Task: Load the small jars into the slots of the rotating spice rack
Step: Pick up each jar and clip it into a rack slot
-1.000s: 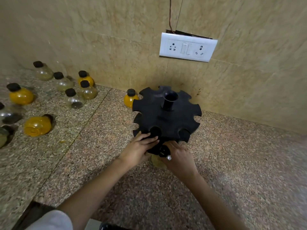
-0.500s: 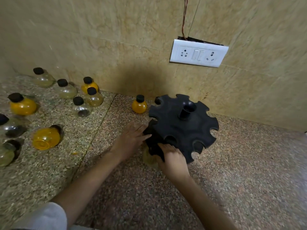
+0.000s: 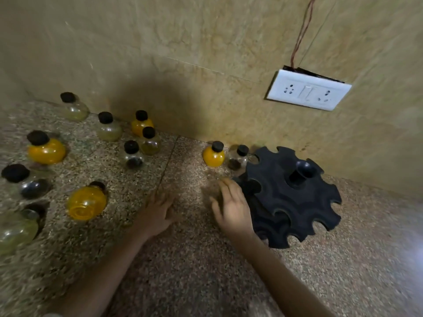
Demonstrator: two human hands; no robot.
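The black rotating spice rack (image 3: 295, 202) stands on the counter at the right, against the wall, and the slots facing me hold nothing. A clear jar with dark contents (image 3: 238, 157) sits at its far-left rim; whether it is in a slot I cannot tell. An orange jar (image 3: 213, 155) stands just left of that one. Several more black-capped jars stand or lie at the left, among them an orange one on its side (image 3: 85, 203). My left hand (image 3: 158, 210) rests flat and open on the counter. My right hand (image 3: 233, 207) is open, fingers spread, beside the rack's left edge.
The speckled granite counter (image 3: 194, 271) meets a beige tiled wall. A white switch and socket plate (image 3: 307, 92) with a loose wire hangs on the wall above the rack. The picture is blurred by motion.
Both hands have come off the rack. My left hand has moved left onto the counter. A jar with dark contents now shows at the rack's far-left rim. The view has swung left.
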